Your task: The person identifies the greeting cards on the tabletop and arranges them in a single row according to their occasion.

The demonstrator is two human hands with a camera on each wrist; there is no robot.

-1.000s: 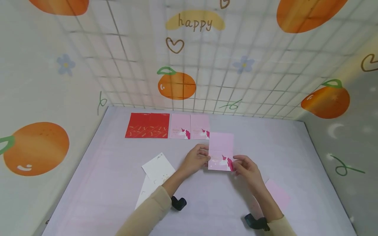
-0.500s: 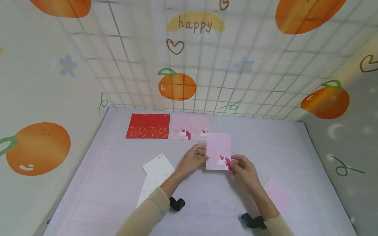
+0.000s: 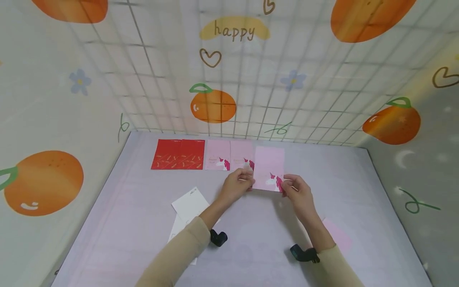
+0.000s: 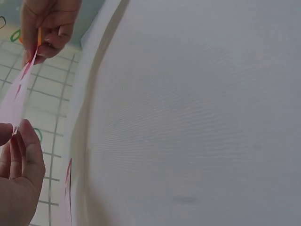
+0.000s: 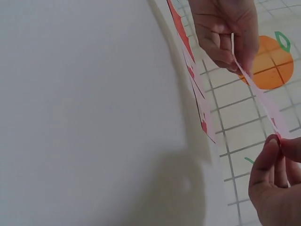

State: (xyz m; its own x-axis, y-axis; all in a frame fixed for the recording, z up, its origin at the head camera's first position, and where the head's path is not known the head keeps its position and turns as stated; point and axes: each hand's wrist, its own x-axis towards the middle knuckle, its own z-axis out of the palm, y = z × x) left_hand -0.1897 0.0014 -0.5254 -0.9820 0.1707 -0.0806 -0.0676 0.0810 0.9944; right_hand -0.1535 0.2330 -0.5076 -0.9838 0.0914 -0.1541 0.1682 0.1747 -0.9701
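Both hands hold a pink unicorn card (image 3: 269, 163) above the table, to the right of a row of cards. My left hand (image 3: 236, 185) pinches its lower left edge between thumb and fingers. At the lower right edge, over the unicorn print, my right hand (image 3: 298, 195) grips it the same way. In the left wrist view the card (image 4: 16, 96) appears nearly edge-on, raised off the tabletop. The right wrist view has it (image 5: 261, 101) stretched between the two hands.
Two red cards (image 3: 167, 154) and two pink unicorn cards (image 3: 217, 154) lie side by side along the table's back. White cards (image 3: 190, 202) overlap near the left forearm. A pink sheet (image 3: 338, 237) lies partly behind the right forearm. A grid-patterned curtain (image 3: 247, 95) hangs behind the table.
Both hands have carried the pink card away from me toward the back of the table, up beside the row. The crease line across the card no longer shows.
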